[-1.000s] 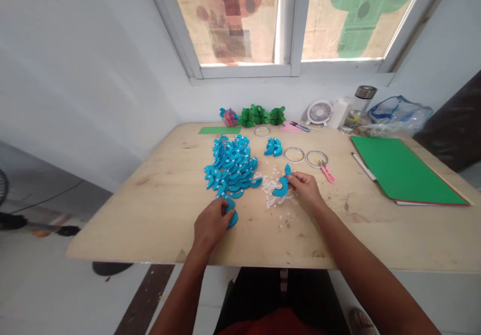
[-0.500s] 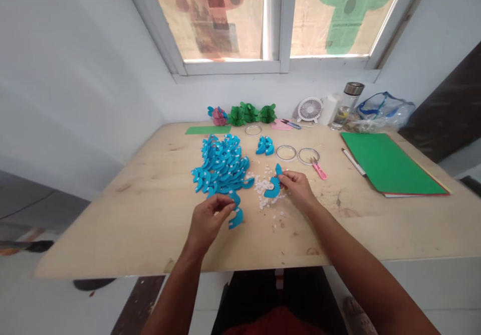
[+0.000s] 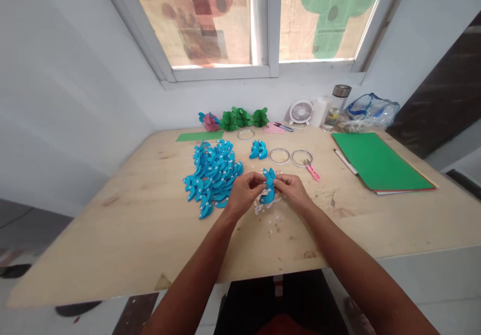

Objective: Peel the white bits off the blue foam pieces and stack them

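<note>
Blue curved paper cutouts are held upright between my hands, brought together over the middle of the table. My left hand pinches them from the left side, and my right hand grips them from the right, fingers closed. How the pieces overlap is partly hidden by my fingers. To the left of my hands lies a heap of similar blue cutouts, many with small white tabs on them. Under the held pieces, small white paper bits are scattered on the wood. A smaller blue stack sits beyond my hands.
Metal rings and pink-handled snips lie right of centre. Green sheets and a marker are farther right. Along the wall stand green paper ornaments, a small fan and a bottle.
My left hand has moved up and right from the heap's near edge, bringing its blue cutout against the one in my right hand. The view has shifted slightly.
</note>
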A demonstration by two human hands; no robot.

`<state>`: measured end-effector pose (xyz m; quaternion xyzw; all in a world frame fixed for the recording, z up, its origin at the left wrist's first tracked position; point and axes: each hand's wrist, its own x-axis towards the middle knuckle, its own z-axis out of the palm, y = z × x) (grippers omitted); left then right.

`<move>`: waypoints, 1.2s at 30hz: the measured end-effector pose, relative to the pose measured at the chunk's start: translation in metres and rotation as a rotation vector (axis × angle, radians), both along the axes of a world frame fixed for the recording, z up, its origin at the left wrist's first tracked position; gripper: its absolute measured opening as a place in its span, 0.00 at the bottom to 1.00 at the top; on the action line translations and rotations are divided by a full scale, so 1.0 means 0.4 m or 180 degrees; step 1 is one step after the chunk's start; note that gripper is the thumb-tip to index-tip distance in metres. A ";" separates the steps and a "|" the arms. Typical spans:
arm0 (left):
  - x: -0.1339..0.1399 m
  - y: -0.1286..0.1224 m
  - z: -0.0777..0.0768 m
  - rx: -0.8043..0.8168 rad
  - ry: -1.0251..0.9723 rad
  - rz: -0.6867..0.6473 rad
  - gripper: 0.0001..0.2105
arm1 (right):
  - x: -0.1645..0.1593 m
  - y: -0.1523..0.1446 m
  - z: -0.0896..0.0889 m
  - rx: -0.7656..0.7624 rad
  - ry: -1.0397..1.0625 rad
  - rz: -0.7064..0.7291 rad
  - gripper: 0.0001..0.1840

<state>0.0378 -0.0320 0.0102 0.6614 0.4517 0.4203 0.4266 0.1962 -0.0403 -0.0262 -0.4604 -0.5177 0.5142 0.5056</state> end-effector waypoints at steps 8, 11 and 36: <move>-0.007 -0.021 -0.029 -0.0071 -0.0357 -0.0044 0.09 | -0.005 -0.008 0.010 -0.0066 0.0049 -0.0020 0.13; -0.004 -0.018 -0.033 -0.0085 -0.0349 -0.0069 0.09 | -0.006 -0.011 0.016 -0.0063 -0.0009 0.0012 0.13; 0.013 -0.042 -0.015 -0.0645 -0.1048 0.0343 0.11 | -0.006 -0.008 0.011 -0.0010 -0.0118 0.0089 0.16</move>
